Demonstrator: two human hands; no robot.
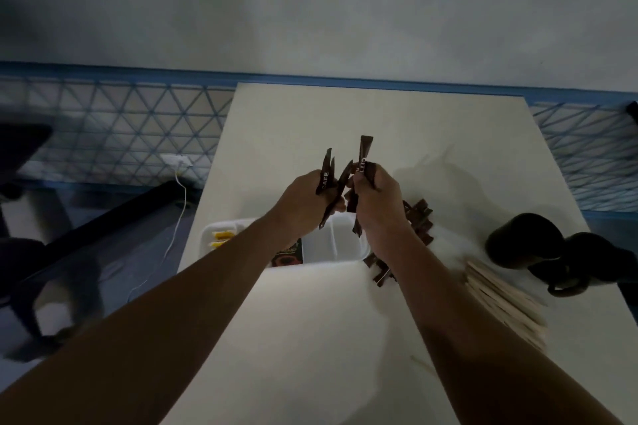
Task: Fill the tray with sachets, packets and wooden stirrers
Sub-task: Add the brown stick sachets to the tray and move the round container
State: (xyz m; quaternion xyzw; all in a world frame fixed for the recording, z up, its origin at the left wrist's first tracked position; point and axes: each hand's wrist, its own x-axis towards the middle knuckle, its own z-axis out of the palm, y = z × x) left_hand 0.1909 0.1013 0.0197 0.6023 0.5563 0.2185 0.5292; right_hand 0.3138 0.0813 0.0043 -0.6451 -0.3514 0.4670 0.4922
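Above a white divided tray (341, 257) on the white table (310, 338), both hands hold dark brown stick sachets. My left hand (303, 198) grips a few sachets (326, 179) fanned upward. My right hand (378, 203) grips more stick sachets (362, 157), one pointing up. The tray's left compartment holds yellow packets (221, 240). Its middle holds a dark printed packet (286, 254), and the right compartment looks bare. A pile of brown sachets (419, 221) lies right of the tray, partly hidden by my right arm. Wooden stirrers (504, 300) lie stacked further right.
Two dark mugs (524, 240) (587, 259) stand at the table's right edge. The table's left edge drops to a floor with a white cable (174, 221) and dark furniture. A blue lattice rail (114, 128) runs behind the table.
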